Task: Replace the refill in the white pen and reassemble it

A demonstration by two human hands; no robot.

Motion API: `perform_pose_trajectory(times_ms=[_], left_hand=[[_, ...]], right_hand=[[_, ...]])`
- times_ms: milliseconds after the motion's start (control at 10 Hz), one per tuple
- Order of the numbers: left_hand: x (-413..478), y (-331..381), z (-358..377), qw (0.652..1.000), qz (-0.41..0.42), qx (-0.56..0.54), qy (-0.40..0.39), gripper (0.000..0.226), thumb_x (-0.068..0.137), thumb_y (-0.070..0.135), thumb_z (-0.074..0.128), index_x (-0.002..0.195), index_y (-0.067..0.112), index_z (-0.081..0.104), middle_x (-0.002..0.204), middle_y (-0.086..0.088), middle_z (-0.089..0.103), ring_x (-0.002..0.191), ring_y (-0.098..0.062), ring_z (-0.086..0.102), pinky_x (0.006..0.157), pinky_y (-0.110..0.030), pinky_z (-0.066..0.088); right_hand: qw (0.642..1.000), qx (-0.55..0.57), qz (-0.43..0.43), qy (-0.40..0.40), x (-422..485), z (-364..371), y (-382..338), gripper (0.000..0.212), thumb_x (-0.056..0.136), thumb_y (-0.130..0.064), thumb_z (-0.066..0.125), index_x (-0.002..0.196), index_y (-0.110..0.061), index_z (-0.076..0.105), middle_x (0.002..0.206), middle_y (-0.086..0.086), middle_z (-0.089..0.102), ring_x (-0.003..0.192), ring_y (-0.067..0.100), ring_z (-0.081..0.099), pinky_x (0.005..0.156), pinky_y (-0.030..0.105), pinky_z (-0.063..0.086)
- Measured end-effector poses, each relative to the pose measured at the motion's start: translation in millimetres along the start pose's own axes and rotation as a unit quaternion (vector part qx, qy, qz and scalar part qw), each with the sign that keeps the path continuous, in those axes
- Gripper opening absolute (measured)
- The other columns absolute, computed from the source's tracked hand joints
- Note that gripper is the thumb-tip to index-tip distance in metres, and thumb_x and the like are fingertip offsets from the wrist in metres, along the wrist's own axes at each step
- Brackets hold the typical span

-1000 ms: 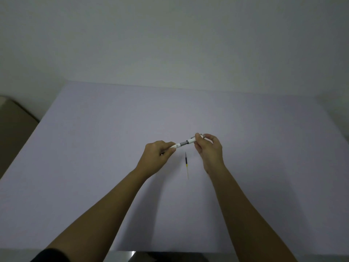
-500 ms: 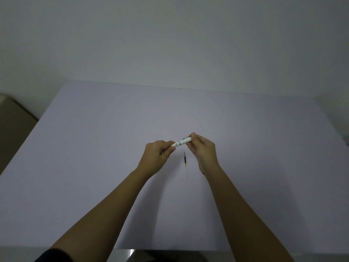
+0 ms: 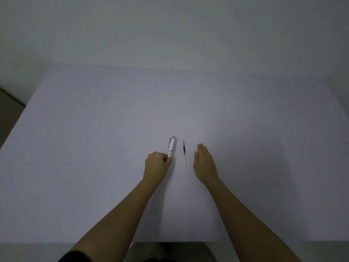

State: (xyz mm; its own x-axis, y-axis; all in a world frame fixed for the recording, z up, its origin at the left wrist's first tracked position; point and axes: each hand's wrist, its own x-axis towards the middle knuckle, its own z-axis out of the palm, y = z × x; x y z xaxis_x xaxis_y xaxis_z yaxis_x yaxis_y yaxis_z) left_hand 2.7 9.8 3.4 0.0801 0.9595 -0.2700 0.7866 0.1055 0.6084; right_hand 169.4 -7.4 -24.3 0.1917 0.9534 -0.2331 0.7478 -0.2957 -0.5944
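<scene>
The white pen [image 3: 171, 147] lies on the table in one piece, its grey end pointing away from me. My left hand [image 3: 157, 164] pinches the pen's near end between thumb and fingers. A thin loose refill [image 3: 184, 152], dark at the far end and yellow lower down, lies on the table just right of the pen, parallel to it. My right hand [image 3: 204, 163] hovers to the right of the refill, fingers straight and together, holding nothing and touching neither item.
The pale lilac table [image 3: 94, 148] reaches a grey wall at the back. Its left edge drops off beside a brownish surface [image 3: 7, 110]. The near edge runs just in front of my body.
Both hands held the pen up between them earlier. The pen now lies on the table under my left fingers, and my right hand has let go and moved right of the refill.
</scene>
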Motion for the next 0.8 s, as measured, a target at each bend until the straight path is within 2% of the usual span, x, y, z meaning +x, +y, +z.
perform_pose_trajectory(times_ms=[100,200,300,500,800], left_hand=[[7.4,4.0,24.0,0.999,-0.014,0.019,0.024,0.035,0.093,0.022,0.051,0.075,-0.005,0.064,0.059,-0.008,0.047,0.058,-0.022,0.045,0.054,-0.030,0.031],[11.6,6.2,38.2,0.999,-0.011,0.029,0.034,0.032,0.094,0.021,0.050,0.082,-0.005,0.064,0.069,-0.014,0.055,0.064,-0.027,0.052,0.056,-0.030,0.032],[14.8,7.6,51.1,0.998,-0.008,0.036,0.055,0.027,0.094,0.019,0.049,0.090,-0.005,0.063,0.083,-0.020,0.060,0.069,-0.029,0.054,0.058,-0.030,0.032],[15.4,6.1,61.0,0.996,-0.008,0.001,0.090,0.025,0.093,0.019,0.051,0.098,-0.003,0.061,0.087,-0.017,0.059,0.068,-0.019,0.047,0.061,-0.027,0.035],[11.4,4.9,55.0,0.995,-0.005,-0.025,0.101,0.029,0.090,0.026,0.058,0.097,-0.002,0.059,0.087,-0.018,0.057,0.068,-0.021,0.046,0.061,-0.029,0.039]], right_hand=[[0.988,-0.154,-0.022,-0.015,-5.7,20.1,29.7,0.049,0.101,-0.021,0.025,0.147,-0.007,0.017,0.158,0.010,0.014,0.146,0.023,0.010,0.117,0.038,0.013],[0.983,-0.183,-0.024,-0.017,-9.9,29.3,40.3,0.052,0.100,-0.025,0.023,0.148,-0.008,0.010,0.159,0.009,0.007,0.147,0.023,0.006,0.118,0.039,0.010],[0.981,-0.189,-0.038,-0.003,-13.3,36.0,46.8,0.054,0.099,-0.027,0.023,0.148,-0.010,0.008,0.159,0.008,0.006,0.147,0.023,0.005,0.118,0.039,0.006],[0.979,-0.197,-0.042,0.015,-13.0,39.7,48.9,0.054,0.099,-0.027,0.025,0.148,-0.010,0.009,0.158,0.007,0.010,0.146,0.022,0.008,0.115,0.035,0.002],[0.988,-0.148,-0.045,0.027,-13.8,31.7,43.6,0.053,0.099,-0.024,0.028,0.147,-0.009,0.014,0.158,0.008,0.013,0.146,0.021,0.011,0.117,0.036,0.007]])
